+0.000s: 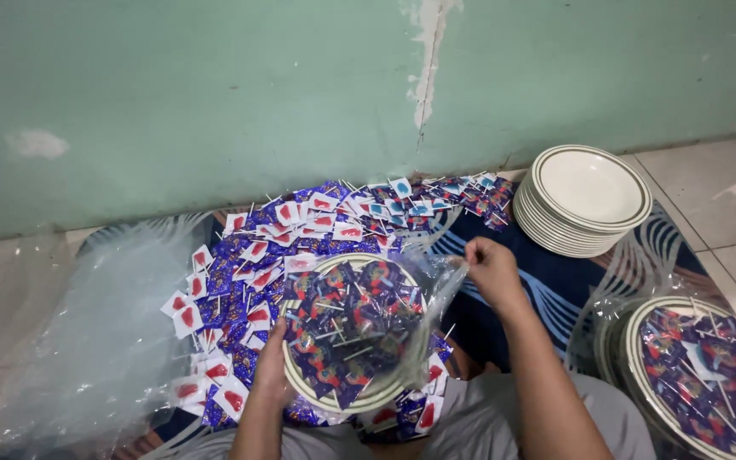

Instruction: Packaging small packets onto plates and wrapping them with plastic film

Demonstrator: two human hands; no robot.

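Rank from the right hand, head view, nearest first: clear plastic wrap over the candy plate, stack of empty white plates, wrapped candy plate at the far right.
From the right hand:
1. Clear plastic wrap: pinched in its fingers, over the candy plate in the middle.
2. Stack of empty white plates: up and to the right, by the wall.
3. Wrapped candy plate: lower right corner, farthest.

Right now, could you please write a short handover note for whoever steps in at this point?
Left hand grips the near-left rim of the plate of wrapped lollipops.
Right hand pinches the clear plastic wrap pulled over that plate.
Done: a filled, wrapped plate sits at the right.
Left: this plate is only partly covered; empty plates are stacked by the wall, and loose lollipops lie on the mat.
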